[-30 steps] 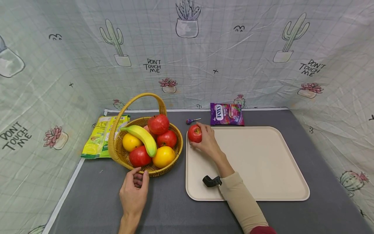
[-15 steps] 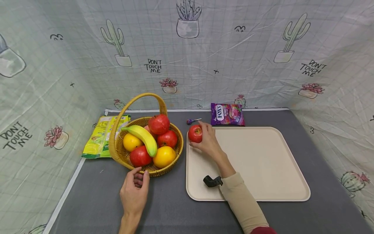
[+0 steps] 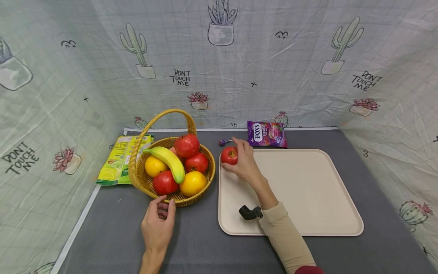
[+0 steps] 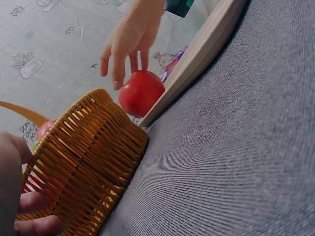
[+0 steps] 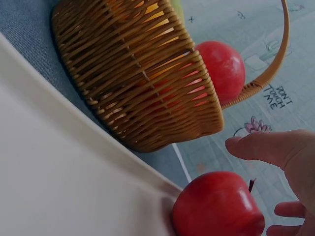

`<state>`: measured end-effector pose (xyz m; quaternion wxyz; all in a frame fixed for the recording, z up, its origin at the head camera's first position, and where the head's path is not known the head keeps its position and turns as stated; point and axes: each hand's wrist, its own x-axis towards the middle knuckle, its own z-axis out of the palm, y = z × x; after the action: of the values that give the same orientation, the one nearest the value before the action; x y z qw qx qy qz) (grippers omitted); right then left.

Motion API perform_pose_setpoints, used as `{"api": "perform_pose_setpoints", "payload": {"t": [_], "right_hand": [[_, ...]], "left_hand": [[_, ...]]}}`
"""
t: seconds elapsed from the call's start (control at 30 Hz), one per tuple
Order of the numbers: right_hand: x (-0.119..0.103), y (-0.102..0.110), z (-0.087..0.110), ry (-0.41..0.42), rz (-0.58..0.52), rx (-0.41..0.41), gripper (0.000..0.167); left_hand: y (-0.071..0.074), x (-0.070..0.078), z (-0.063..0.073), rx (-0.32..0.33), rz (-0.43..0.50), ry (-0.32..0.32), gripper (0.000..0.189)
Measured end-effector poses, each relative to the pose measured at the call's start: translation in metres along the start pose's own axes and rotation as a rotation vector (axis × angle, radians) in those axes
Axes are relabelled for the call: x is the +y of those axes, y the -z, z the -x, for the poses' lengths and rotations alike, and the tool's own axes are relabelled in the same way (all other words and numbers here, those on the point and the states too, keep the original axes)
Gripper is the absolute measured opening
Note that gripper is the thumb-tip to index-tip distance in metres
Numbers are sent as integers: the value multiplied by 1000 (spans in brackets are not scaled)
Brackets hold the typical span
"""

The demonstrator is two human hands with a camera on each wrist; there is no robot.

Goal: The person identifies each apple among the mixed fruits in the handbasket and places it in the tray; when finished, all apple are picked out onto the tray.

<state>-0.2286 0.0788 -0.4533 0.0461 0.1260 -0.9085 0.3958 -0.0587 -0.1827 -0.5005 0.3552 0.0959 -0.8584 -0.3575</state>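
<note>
A red apple (image 3: 229,155) sits at the tray's far left corner. My right hand (image 3: 244,163) is spread around it from the right. In the right wrist view the thumb stands apart from the apple (image 5: 216,206); in the left wrist view the fingertips hang close above it, and contact is unclear. My left hand (image 3: 158,222) rests at the near rim of the yellow wicker basket (image 3: 181,202), fingers loosely bent. The basket holds a banana (image 3: 167,161), several red fruits (image 3: 186,145) and two yellow-orange fruits (image 3: 192,183). The beige tray (image 3: 301,190) lies under my right forearm.
Behind the apple lies a lollipop (image 3: 224,142). A purple candy bag (image 3: 267,134) lies just beyond the tray's far edge. To the basket's left is a yellow-green packet (image 3: 118,161). Printed cloth (image 3: 219,83) walls off the back and sides of the grey table (image 3: 198,236).
The right fingers have spread a little and come away from the apple, which stays in place on the tray. The left hand and basket have hardly moved.
</note>
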Motion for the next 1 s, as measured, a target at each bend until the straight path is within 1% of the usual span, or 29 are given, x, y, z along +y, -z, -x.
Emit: {"api": "perform_pose_setpoints", "payload": {"t": [0.27,0.43,0.67,0.83,1.0], "right_hand": [[-16,4,1,46,1,2,92],[-27,6,-1,98,22,10,90],[-44,6,-5,165,40,-5,87],[-56,4,-6,194,23,-20,86],[-65,0,-8,209,14,-26,85]], "left_hand": [[0,0,0,11,7,-13,25],[0,0,0,9,12,-12,26],[0,0,0,5,12,-15,26],[0,0,1,9,16,-20,25],[1,-1,1,4,2,-12,26]]}}
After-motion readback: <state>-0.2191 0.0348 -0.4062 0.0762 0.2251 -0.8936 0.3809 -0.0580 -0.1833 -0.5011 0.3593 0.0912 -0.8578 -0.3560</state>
